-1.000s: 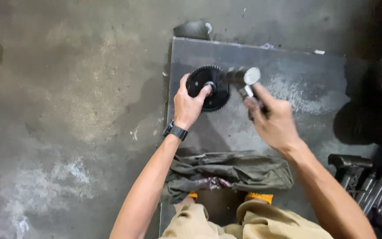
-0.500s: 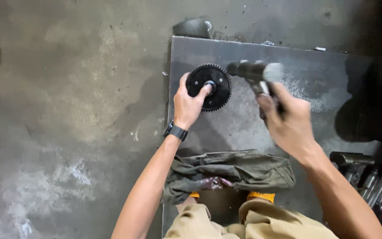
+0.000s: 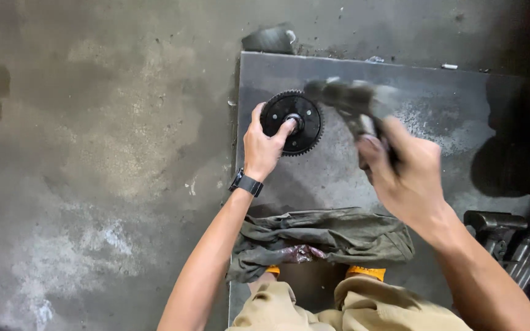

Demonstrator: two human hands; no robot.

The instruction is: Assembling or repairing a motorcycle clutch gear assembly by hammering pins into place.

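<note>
The person kneels at the near edge of a grey metal plate [image 3: 338,184] lying on the concrete floor [image 3: 93,153]. A black toothed gear [image 3: 292,122] stands at the far left part of the plate, just inside its left edge. The left hand [image 3: 264,147] steadies it: the fingers curl over the gear's near-left rim and a fingertip presses at the hub, so that grip is clenched on the gear. The left forearm runs straight up from the near side, a dark wristwatch [image 3: 246,182] at the wrist.

The right hand [image 3: 407,175] is to the right of the gear, its grip clenched around the handle of a hammer [image 3: 351,101]. The hammer's head is blurred, lying just right of the gear and near its rim; whether it touches cannot be told. The right wrist is cocked, the forearm slanting in from the near right.

To do this well, the steadying fingers should stay clear of the hammer's path, the gear should be held firm against the plate, and the blows kept short and square.

A crumpled olive rag [image 3: 320,239] lies on the near part of the plate, just beyond the person's knees. Dark metal parts [image 3: 510,239] sit at the near right.
</note>
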